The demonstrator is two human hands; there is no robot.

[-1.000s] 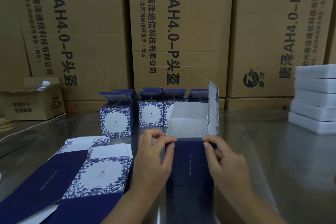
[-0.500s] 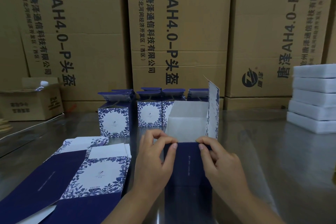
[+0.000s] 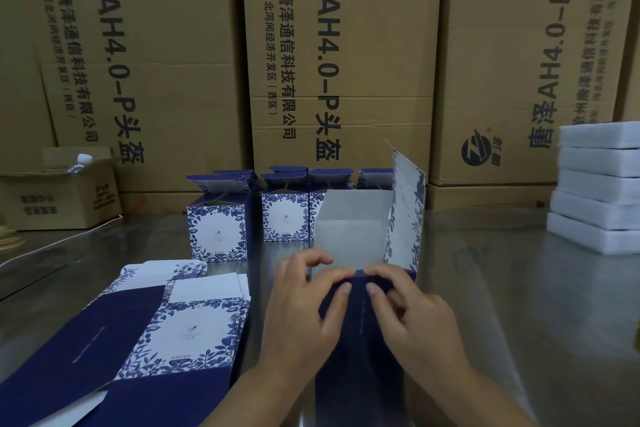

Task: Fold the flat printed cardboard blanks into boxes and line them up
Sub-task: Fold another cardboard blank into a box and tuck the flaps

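A half-folded navy blank (image 3: 353,229) lies beside stacked flat blanks (image 3: 194,333), with upright floral boxes (image 3: 218,232) lined up behind.

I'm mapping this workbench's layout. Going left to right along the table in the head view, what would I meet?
Stack of flat blanks → left hand → right hand, both pinching the half-folded box → stack of white slabs.

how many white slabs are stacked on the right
5, in one stack on the table at the right edge: top slab, second slab, third slab, fourth slab, bottom slab. The frame cuts them off, so more may be hidden.
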